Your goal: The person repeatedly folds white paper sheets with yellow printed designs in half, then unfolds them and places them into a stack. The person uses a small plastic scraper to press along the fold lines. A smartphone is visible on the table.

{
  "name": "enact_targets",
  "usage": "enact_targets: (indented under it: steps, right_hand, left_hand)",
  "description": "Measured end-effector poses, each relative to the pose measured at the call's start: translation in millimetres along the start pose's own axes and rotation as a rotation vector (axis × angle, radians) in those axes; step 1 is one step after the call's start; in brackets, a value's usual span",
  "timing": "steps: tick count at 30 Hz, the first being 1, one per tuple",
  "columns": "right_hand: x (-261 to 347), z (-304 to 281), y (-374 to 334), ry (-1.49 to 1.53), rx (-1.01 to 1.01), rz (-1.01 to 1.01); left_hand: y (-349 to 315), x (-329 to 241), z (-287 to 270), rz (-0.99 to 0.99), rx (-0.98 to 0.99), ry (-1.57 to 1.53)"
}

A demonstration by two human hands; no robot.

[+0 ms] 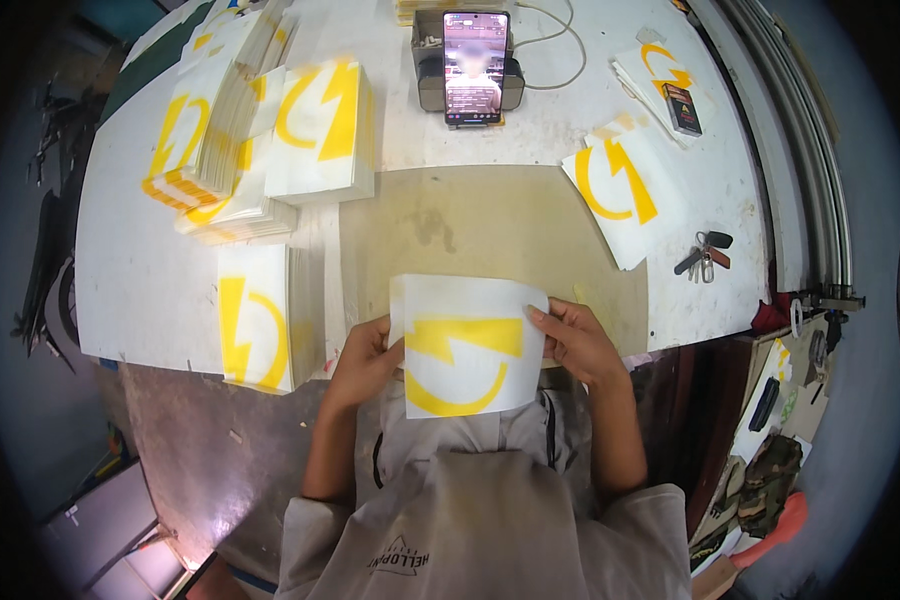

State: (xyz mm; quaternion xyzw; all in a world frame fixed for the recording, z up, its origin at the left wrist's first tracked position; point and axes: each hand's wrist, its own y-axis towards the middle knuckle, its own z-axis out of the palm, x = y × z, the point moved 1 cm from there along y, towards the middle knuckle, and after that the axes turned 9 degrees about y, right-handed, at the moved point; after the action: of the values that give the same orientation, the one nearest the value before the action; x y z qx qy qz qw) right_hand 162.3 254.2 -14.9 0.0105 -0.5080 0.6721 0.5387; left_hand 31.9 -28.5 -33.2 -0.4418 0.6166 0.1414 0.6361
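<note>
In the head view, I see the person's left hand [367, 358] and right hand [577, 342] gripping opposite sides of a white sheet [460, 360] with a yellow printed shape, thumbs at its edges, the other fingers partly hidden. The sheet overlaps the near edge of the tan mat [450, 225]. Stacks of printed sheets [315, 140] stand left of the mat; keys [708, 258] lie to its right, a phone [475, 70] upright beyond it.
</note>
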Motion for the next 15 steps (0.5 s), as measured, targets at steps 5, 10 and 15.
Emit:
enact_targets:
  steps: [5, 10, 15]
  right_hand:
    - [-7, -20, 0, -0.349, 0.039, -0.188]
    - [-8, -25, 11, 0.07, 0.08, -0.013]
    - [-4, -41, 9, 0.245, 0.365, 0.012]
  left_hand:
    - [-9, 4, 4, -0.052, -0.065, 0.069]
    - [-5, 2, -2, -0.17, 0.0, 0.097]
    - [-6, 4, 4, -0.078, 0.058, -0.072]
